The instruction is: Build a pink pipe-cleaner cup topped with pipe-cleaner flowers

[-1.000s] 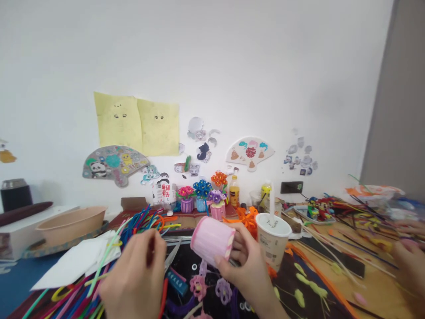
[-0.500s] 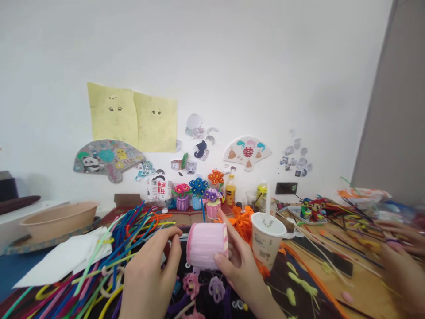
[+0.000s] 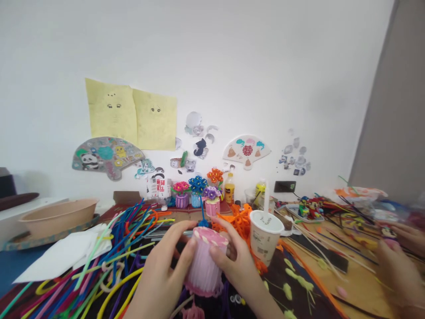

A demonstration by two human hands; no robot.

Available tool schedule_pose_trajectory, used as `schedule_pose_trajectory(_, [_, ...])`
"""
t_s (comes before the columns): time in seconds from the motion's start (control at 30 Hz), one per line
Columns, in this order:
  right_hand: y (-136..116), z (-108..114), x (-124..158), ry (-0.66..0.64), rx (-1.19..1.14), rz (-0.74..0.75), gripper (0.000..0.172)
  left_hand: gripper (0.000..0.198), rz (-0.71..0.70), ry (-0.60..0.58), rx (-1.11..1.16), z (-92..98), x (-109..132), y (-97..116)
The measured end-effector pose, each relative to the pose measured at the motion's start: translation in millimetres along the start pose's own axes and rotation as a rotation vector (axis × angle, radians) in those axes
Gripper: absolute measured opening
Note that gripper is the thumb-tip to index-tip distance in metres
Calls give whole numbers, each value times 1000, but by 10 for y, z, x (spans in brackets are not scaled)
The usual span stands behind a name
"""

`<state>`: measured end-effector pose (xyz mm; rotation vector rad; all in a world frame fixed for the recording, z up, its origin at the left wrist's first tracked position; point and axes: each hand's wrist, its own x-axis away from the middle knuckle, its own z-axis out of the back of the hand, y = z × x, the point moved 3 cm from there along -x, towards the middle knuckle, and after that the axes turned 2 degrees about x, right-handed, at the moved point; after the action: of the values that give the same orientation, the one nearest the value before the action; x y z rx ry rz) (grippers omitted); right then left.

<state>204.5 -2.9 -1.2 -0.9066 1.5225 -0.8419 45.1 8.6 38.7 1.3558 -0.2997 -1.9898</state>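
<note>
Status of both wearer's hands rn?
Left hand: closed, holding the pink pot by its left side.
Right hand: closed, holding the same pot by its right side.

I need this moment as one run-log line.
left hand: holding pink pot; right hand: holding pink pot; striped rim: up; right side: paper cup; left side: pipe cleaners

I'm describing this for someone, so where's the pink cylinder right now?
In the head view, the pink cylinder is at lower centre, held between the left hand and right hand, left of the paper cup.
</note>
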Motion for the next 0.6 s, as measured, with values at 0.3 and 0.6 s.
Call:
schedule_pose_trajectory(0.3, [49, 27, -34, 55, -107, 58, 59, 33, 172, -73, 406, -184, 67, -44])
schedule_pose_trajectory(0.6, [-107, 11, 3, -5, -23, 144, 43, 46, 306, -166, 577, -195, 108, -92])
